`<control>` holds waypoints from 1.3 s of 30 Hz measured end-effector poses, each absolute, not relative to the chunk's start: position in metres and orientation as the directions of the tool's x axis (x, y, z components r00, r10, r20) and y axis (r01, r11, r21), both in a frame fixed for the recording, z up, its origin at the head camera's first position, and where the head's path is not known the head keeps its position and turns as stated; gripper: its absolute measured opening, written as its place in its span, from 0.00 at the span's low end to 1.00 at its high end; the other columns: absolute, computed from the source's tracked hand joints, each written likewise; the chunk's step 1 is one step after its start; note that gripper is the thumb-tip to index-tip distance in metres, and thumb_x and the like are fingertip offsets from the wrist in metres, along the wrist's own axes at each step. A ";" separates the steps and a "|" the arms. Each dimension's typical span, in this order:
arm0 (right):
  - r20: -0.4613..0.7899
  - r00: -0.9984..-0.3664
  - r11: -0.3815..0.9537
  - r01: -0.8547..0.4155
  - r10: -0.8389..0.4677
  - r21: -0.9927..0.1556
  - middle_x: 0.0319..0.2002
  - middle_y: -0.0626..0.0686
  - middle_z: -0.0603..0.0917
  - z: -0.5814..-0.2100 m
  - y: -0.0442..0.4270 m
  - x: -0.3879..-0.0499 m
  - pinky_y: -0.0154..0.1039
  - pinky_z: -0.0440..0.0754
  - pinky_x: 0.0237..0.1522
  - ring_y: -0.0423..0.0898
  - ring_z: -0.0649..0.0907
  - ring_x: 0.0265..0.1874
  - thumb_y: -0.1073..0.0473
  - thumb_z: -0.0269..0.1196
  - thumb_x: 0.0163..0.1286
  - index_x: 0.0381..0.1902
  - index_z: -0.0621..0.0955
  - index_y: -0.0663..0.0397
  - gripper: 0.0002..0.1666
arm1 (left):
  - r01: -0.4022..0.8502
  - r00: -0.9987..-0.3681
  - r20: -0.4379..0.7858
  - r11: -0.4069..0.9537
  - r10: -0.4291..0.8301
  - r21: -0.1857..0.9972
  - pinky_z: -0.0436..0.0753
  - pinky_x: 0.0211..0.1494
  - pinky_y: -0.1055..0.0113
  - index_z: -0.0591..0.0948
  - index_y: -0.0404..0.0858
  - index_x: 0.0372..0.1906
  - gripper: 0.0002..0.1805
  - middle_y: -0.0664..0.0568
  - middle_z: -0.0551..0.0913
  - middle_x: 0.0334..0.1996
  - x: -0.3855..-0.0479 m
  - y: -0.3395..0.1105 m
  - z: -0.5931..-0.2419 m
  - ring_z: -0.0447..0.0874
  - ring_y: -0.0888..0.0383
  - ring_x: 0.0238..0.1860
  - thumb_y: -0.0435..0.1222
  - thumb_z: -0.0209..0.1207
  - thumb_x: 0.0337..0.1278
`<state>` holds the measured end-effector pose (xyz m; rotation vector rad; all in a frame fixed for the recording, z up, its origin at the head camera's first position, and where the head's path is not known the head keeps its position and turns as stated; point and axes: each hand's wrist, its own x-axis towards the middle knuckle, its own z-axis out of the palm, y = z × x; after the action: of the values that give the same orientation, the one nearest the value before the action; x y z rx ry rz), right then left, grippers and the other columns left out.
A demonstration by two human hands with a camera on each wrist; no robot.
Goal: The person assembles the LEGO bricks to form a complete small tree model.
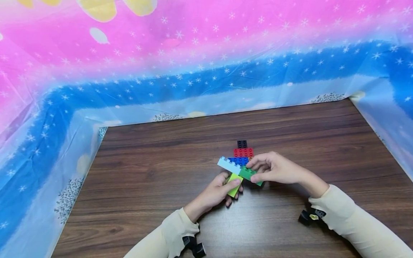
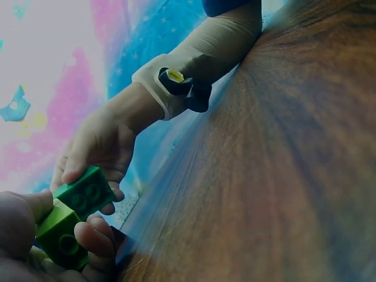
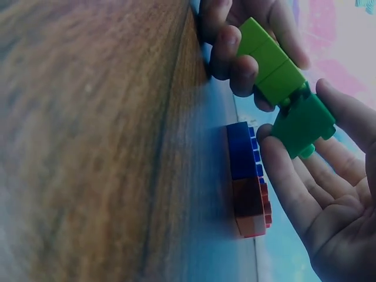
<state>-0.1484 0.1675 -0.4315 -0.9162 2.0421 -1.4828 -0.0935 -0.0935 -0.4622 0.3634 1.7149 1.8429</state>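
My left hand [image 1: 215, 191] grips a lime green block piece [image 1: 235, 185] between thumb and fingers. At its upper end sit a light blue brick [image 1: 228, 165] slanting left and a dark green brick [image 1: 247, 173] slanting right. My right hand [image 1: 279, 168] pinches the dark green brick between thumb and fingers. In the right wrist view the dark green brick [image 3: 304, 124] meets the end of the lime piece [image 3: 273, 66], which shows a seam along it. The left wrist view shows the lime piece [image 2: 61, 236] against the dark green brick [image 2: 87, 192]; the light blue one is hidden there.
Just behind the hands on the wooden table [image 1: 145, 161] lie a black brick [image 1: 242, 144], a red brick [image 1: 243, 152] and a blue brick [image 1: 238, 161], with a bit of orange beside the blue. A patterned cloth [image 1: 200, 86] borders the table at the back and sides.
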 end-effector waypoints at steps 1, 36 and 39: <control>0.021 -0.679 0.204 -0.250 -0.734 -0.947 0.46 0.58 0.90 -0.431 0.167 -0.148 0.42 0.90 0.44 0.46 0.90 0.38 0.65 0.72 0.70 0.55 0.83 0.69 0.19 | -0.233 -0.789 -0.192 0.005 0.583 0.972 0.77 0.21 0.73 0.71 0.25 0.56 0.16 0.49 0.80 0.37 -0.094 -0.094 -0.463 0.77 0.60 0.27 0.38 0.49 0.85; 0.016 -0.665 0.201 -0.249 -0.746 -0.948 0.43 0.55 0.90 -0.434 0.164 -0.142 0.46 0.90 0.32 0.46 0.90 0.33 0.64 0.72 0.71 0.56 0.85 0.68 0.19 | -0.224 -0.773 -0.191 0.021 0.605 0.974 0.78 0.24 0.73 0.70 0.24 0.61 0.18 0.49 0.80 0.39 -0.092 -0.096 -0.460 0.76 0.60 0.28 0.37 0.48 0.86; 0.036 -0.654 0.173 -0.252 -0.756 -0.952 0.43 0.56 0.90 -0.436 0.164 -0.144 0.46 0.90 0.31 0.46 0.90 0.33 0.65 0.72 0.70 0.55 0.86 0.67 0.17 | -0.217 -0.770 -0.187 0.025 0.610 0.976 0.78 0.24 0.73 0.70 0.24 0.61 0.18 0.48 0.80 0.39 -0.092 -0.096 -0.460 0.76 0.60 0.27 0.37 0.47 0.86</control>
<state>-0.1437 0.1644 -0.4356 -0.9493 2.0056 -1.4912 -0.0921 -0.0960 -0.4599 0.4010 1.7184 1.8067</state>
